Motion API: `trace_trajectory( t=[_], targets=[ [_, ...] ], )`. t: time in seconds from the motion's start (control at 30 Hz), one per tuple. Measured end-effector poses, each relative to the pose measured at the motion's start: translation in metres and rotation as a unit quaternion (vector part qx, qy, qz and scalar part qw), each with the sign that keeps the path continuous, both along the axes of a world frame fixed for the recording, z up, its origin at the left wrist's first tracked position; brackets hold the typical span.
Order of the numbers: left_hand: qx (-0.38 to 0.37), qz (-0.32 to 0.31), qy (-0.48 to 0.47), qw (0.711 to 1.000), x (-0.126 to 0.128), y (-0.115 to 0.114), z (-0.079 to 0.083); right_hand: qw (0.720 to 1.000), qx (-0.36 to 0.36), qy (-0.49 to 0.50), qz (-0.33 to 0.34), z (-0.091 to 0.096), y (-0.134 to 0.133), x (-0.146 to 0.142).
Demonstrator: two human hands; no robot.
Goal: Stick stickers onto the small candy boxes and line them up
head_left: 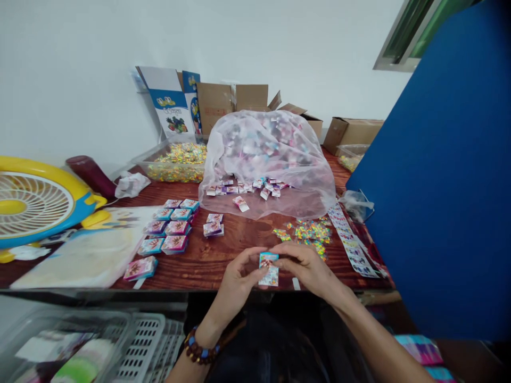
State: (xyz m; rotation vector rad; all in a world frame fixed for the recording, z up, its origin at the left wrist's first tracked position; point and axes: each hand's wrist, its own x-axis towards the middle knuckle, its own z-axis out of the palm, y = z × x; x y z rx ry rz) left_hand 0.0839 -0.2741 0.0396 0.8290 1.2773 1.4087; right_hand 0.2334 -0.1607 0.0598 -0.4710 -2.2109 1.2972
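1. Printed carton [270, 277]: upright to the wearer, held over the near edge of the table [249, 234]. Left hand [236, 276] pinches its left side with thumb and fingers; right hand [306, 266] has thumb and fingertips at its upper right, apparently pinching.
2. Risk: thin card may crease if pinched too hard; a slack grip could drop it off the edge.
3. Risk: right wrist or sideways sweep could scatter the colourful loose pieces [313, 232] just beyond that hand.
4. Risk: a knock could topple the stacked cartons [175, 227] at left; the frontmost stack sits near the edge.
5. Surface: dark red wood-grain; white paper strip [296, 283] at the edge, translucent bag [275, 141] of cartons behind, sticker sheet [351, 242] at right.
6. Room: pale wall [279, 42], yellow-and-blue fan [35, 202] left, blue panel [435, 186] right, window [417, 32] above.
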Motion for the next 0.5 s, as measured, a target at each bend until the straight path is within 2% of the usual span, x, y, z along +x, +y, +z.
trace_trajectory(
  t=[0.17,0.27,0.37,0.43,0.5],
  targets=[
    [0.005,-0.028,0.014,1.0,-0.006,0.002,-0.01,0.993,-0.112,0.019,0.011,-0.014,0.004,-0.004],
    [0.017,0.013,0.103,0.994,-0.003,0.008,-0.021,0.986,-0.148,0.017,-0.071,-0.033,0.002,-0.016],
    [0.039,0.08,0.278,0.956,-0.002,0.012,-0.035,0.976,-0.125,0.043,-0.172,-0.055,-0.006,-0.034],
    [0.046,0.089,0.379,0.92,-0.012,0.013,-0.044,0.972,-0.152,0.05,-0.171,-0.069,-0.012,-0.043],
    [0.043,0.087,0.45,0.888,-0.035,0.014,-0.049,0.971,-0.184,0.039,-0.148,-0.079,-0.014,-0.045]
  ],
)
